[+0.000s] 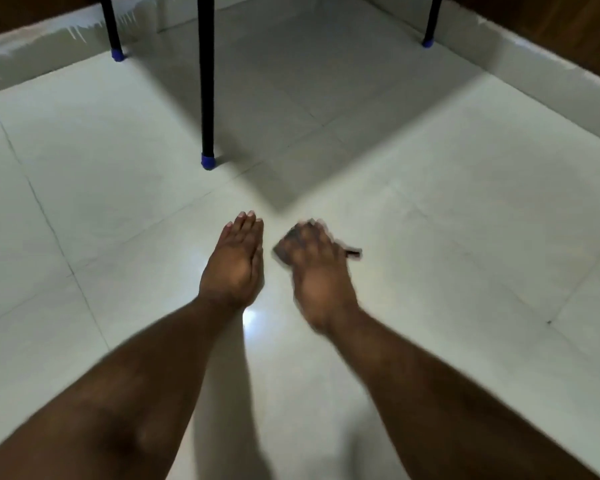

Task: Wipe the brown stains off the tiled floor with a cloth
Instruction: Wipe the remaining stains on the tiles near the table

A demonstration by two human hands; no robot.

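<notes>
My left hand (236, 261) lies flat on the pale tiled floor (465, 220), fingers straight and together. Just to its right, my right hand (316, 268) is blurred by motion and presses down on a small dark cloth (282, 251). The cloth lies under the fingers, and its edges poke out on the left and at the right by the thumb side. Most of the cloth is hidden by the hand. No brown stain shows plainly around the hands; the glossy tile reflects a bright spot near my left wrist.
A black table leg with a blue foot cap (208, 161) stands just beyond the hands. Two more capped legs (118, 55) (428, 41) stand farther back. A low white skirting (534, 53) borders the floor. A tiny dark speck (549, 322) lies to the right.
</notes>
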